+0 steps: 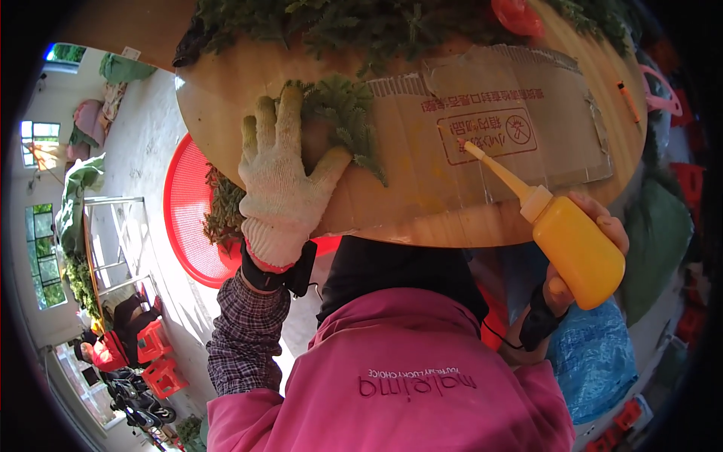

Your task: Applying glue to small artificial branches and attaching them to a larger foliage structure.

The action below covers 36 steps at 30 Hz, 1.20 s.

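Note:
My left hand (285, 173), in a white knitted glove with yellowed fingertips, lies with its fingers stretched out near the table's front edge. Its thumb and forefinger border a green sprig (343, 113) of small leaves; whether they press on it I cannot tell. My bare right hand (602, 226) is wrapped round a yellow squeeze bottle (578, 252) with a long thin nozzle. The bottle is tilted, and its nozzle tip points up and left over a flattened cardboard sheet (482, 181) with red print.
A heap of green foliage (346, 26) covers the far side of the round wooden table (218, 98). An orange pen-like stick (629, 102) lies at the right. Below stand a red basket (184, 203) holding sprigs and a blue plastic bag (595, 361). A person (105, 352) sits at far left.

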Each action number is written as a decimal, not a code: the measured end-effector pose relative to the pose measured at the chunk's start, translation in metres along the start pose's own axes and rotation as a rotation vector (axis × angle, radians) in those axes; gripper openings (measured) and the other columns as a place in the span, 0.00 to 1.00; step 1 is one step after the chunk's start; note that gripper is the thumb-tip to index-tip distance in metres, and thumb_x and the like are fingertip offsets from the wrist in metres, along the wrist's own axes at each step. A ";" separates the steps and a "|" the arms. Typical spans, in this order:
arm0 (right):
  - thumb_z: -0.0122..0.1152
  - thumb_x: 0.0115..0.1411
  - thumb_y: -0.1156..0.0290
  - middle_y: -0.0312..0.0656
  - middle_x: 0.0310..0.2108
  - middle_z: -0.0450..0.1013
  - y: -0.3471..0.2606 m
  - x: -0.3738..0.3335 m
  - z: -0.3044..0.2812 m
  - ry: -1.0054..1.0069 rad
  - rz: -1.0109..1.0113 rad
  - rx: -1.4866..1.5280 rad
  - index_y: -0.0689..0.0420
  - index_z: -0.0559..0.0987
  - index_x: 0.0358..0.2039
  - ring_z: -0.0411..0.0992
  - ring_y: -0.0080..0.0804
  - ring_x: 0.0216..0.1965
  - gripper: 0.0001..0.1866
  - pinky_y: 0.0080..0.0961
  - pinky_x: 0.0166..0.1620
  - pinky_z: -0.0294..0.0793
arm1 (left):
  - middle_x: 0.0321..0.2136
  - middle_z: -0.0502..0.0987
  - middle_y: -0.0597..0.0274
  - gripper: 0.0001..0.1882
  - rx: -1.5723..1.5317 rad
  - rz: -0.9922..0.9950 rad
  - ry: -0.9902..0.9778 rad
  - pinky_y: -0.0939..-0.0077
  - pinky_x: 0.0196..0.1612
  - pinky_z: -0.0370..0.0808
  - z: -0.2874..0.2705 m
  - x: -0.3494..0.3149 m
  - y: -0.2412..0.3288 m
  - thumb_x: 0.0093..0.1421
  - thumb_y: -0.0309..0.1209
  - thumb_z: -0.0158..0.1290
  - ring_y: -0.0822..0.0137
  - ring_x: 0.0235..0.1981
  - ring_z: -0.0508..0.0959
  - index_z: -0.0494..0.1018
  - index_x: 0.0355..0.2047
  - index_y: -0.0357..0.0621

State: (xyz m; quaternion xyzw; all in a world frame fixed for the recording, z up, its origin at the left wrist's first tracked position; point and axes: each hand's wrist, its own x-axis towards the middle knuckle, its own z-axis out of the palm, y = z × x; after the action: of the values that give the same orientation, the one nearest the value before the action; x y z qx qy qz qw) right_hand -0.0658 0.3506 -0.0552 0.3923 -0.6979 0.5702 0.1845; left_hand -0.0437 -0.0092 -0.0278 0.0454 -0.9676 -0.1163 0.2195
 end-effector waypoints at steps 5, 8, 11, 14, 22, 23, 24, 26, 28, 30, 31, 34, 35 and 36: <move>0.62 0.57 0.32 0.57 0.57 0.67 -0.002 0.004 -0.006 -0.064 -0.012 -0.023 0.62 0.60 0.64 0.72 0.54 0.57 0.51 0.41 0.56 0.77 | 0.56 0.69 0.45 0.32 0.139 0.222 0.185 0.52 0.53 0.73 -0.007 -0.004 0.001 0.51 0.37 0.62 0.42 0.55 0.69 0.72 0.58 0.47; 0.63 0.56 0.32 0.57 0.59 0.66 0.000 0.003 -0.004 -0.061 -0.035 0.006 0.62 0.60 0.64 0.71 0.54 0.57 0.51 0.42 0.56 0.76 | 0.54 0.72 0.50 0.26 0.007 0.348 0.064 0.54 0.52 0.73 -0.007 -0.004 0.000 0.52 0.33 0.62 0.45 0.52 0.72 0.76 0.52 0.48; 0.64 0.56 0.33 0.58 0.60 0.65 -0.001 0.003 0.003 -0.045 -0.040 0.044 0.61 0.60 0.64 0.71 0.54 0.57 0.51 0.42 0.57 0.75 | 0.53 0.74 0.53 0.22 -0.108 0.256 0.049 0.55 0.51 0.74 -0.001 -0.009 0.003 0.52 0.31 0.62 0.46 0.50 0.74 0.77 0.49 0.47; 0.65 0.56 0.33 0.58 0.61 0.64 -0.002 0.004 0.015 -0.021 -0.029 0.092 0.60 0.60 0.64 0.71 0.54 0.57 0.51 0.43 0.57 0.75 | 0.51 0.75 0.52 0.19 -0.153 0.218 0.015 0.57 0.50 0.75 -0.001 -0.011 0.002 0.53 0.29 0.62 0.47 0.49 0.76 0.77 0.47 0.45; 0.83 0.44 0.49 0.62 0.50 0.72 -0.026 0.011 0.068 0.245 0.167 0.191 0.55 0.63 0.55 0.76 0.49 0.50 0.47 0.39 0.54 0.77 | 0.50 0.78 0.47 0.17 -0.235 0.171 0.006 0.59 0.51 0.77 0.006 -0.013 -0.001 0.56 0.28 0.62 0.45 0.49 0.79 0.77 0.47 0.41; 0.83 0.44 0.50 0.61 0.50 0.73 -0.023 0.014 0.073 0.210 0.118 0.166 0.55 0.63 0.55 0.76 0.49 0.50 0.46 0.39 0.53 0.78 | 0.50 0.78 0.47 0.17 -0.221 0.172 0.008 0.59 0.51 0.77 0.007 -0.013 -0.001 0.56 0.28 0.62 0.45 0.49 0.79 0.77 0.47 0.40; 0.83 0.44 0.50 0.61 0.49 0.73 -0.018 0.019 0.077 0.175 0.067 0.146 0.56 0.64 0.54 0.76 0.49 0.49 0.46 0.39 0.52 0.78 | 0.49 0.78 0.47 0.17 -0.202 0.173 0.011 0.59 0.51 0.77 0.007 -0.013 0.000 0.56 0.28 0.62 0.45 0.48 0.79 0.77 0.47 0.40; 0.83 0.44 0.51 0.60 0.48 0.74 -0.011 0.023 0.085 0.140 0.016 0.123 0.56 0.64 0.53 0.77 0.49 0.49 0.45 0.39 0.51 0.79 | 0.50 0.78 0.48 0.18 -0.210 0.189 0.020 0.58 0.50 0.76 0.010 -0.012 -0.002 0.56 0.29 0.61 0.46 0.48 0.78 0.76 0.47 0.41; 0.84 0.44 0.52 0.59 0.48 0.74 -0.005 0.024 0.091 0.132 -0.011 0.111 0.57 0.65 0.53 0.77 0.49 0.48 0.44 0.39 0.49 0.80 | 0.51 0.77 0.50 0.18 -0.224 0.218 0.036 0.56 0.48 0.75 0.012 -0.013 -0.005 0.55 0.32 0.61 0.47 0.47 0.78 0.76 0.47 0.44; 0.84 0.44 0.53 0.59 0.48 0.74 -0.002 0.027 0.096 0.126 -0.026 0.103 0.57 0.65 0.53 0.78 0.49 0.48 0.44 0.40 0.49 0.81 | 0.51 0.77 0.50 0.18 -0.217 0.209 0.034 0.56 0.48 0.75 0.012 -0.014 -0.004 0.55 0.32 0.61 0.46 0.47 0.78 0.76 0.47 0.44; 0.84 0.45 0.53 0.58 0.48 0.74 -0.002 0.028 0.097 0.119 -0.035 0.094 0.58 0.66 0.52 0.78 0.50 0.48 0.43 0.40 0.49 0.81 | 0.51 0.77 0.50 0.18 -0.208 0.199 0.030 0.56 0.49 0.75 0.011 -0.014 -0.003 0.55 0.32 0.61 0.46 0.47 0.78 0.76 0.47 0.43; 0.83 0.45 0.53 0.57 0.48 0.74 0.000 0.030 0.101 0.103 -0.054 0.073 0.59 0.66 0.52 0.78 0.51 0.49 0.43 0.41 0.50 0.81 | 0.51 0.77 0.49 0.18 -0.213 0.189 0.024 0.57 0.49 0.75 0.009 -0.014 -0.003 0.56 0.31 0.61 0.46 0.47 0.78 0.76 0.47 0.42; 0.83 0.45 0.53 0.56 0.47 0.74 0.000 0.030 0.102 0.114 -0.048 0.081 0.60 0.67 0.52 0.78 0.51 0.48 0.43 0.41 0.50 0.81 | 0.50 0.78 0.48 0.18 -0.225 0.190 0.020 0.58 0.50 0.76 0.009 -0.014 -0.004 0.56 0.30 0.61 0.46 0.48 0.78 0.76 0.47 0.41; 0.83 0.45 0.54 0.55 0.47 0.74 0.001 0.030 0.103 0.126 -0.041 0.089 0.60 0.67 0.52 0.78 0.51 0.48 0.43 0.42 0.50 0.81 | 0.50 0.78 0.47 0.17 -0.236 0.192 0.016 0.59 0.51 0.76 0.009 -0.014 -0.004 0.56 0.29 0.62 0.46 0.49 0.79 0.77 0.46 0.40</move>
State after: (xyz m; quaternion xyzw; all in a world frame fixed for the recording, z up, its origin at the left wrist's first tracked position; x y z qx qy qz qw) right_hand -0.0659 0.2437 -0.0633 0.3777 -0.6507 0.6201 0.2220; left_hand -0.0351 -0.0096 -0.0425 -0.0724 -0.9452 -0.2076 0.2413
